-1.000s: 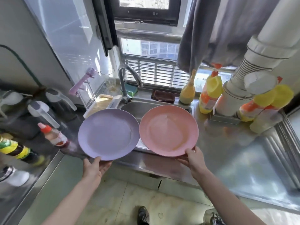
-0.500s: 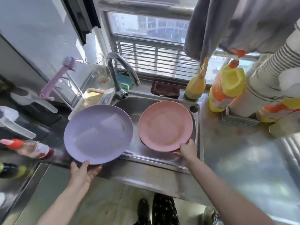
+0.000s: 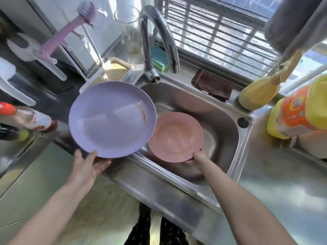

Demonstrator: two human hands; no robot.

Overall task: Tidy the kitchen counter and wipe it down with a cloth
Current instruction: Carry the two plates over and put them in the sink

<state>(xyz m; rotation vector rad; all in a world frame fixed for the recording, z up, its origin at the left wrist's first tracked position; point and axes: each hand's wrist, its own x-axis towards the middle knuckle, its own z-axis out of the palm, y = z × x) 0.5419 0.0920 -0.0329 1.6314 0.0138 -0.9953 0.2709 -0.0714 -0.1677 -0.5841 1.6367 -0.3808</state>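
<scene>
I see left hand [image 3: 86,167] gripping round lilac plastic plate [image 3: 112,119] over the steel sink [image 3: 221,110] edge | right hand [image 3: 200,156] pinching round pink plate [image 3: 175,137] inside basin | orange-yellow detergent bottle [image 3: 297,110], label unreadable | brown cloth [image 3: 212,86] by barred window [image 3: 221,32]

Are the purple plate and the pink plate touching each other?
Cannot tell. In the head view the purple plate overlaps the edge of the pink plate, hiding any contact or gap.

Faucet [image 3: 155,32] overhangs sink [image 3: 235,138]; basin right of pink plate [image 3: 175,137] lies bare.
</scene>
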